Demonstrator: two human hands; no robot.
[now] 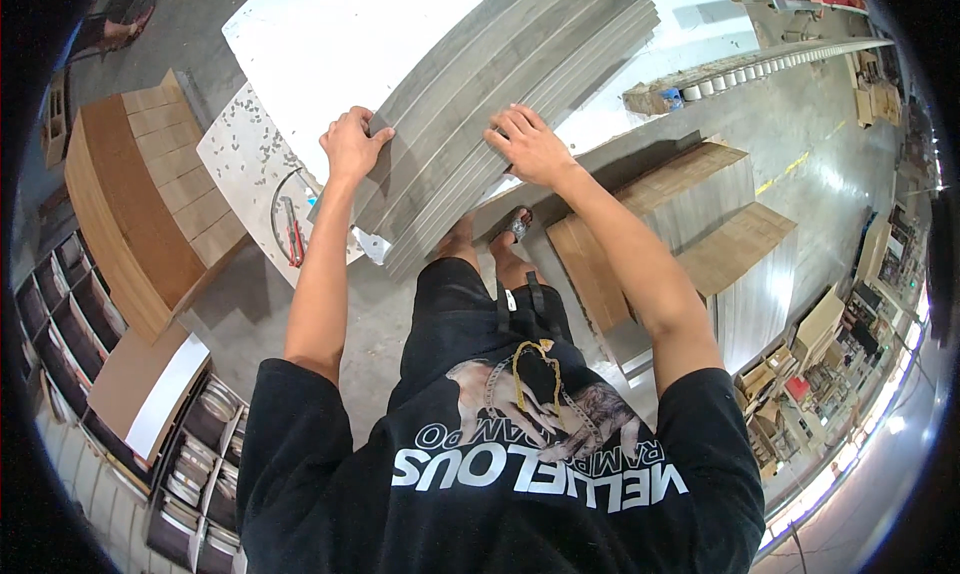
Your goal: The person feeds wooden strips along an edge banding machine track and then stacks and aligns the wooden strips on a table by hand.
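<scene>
A stack of long grey wood-grain planks [470,84] lies aslant across a white-topped table, its layers slightly fanned along the right side. At the stack's left edge is my left hand [355,144], fingers curled and the thumb over the top plank. My right hand [530,146] grips the right side, with bent fingers over the plank edges; its palm side is hidden. A crumpled piece of clear plastic [373,246] shows by the near end of the stack. Left of it, a red-handled tool [294,236] rests on a speckled board [245,139].
The white tabletop [300,34] extends beyond the planks. Brown panels [140,204] are stacked at the left, above racks of rolls [205,444]. More board stacks [690,194] stand on the floor at the right. A long honeycomb-edged panel [760,72] lies at the far right.
</scene>
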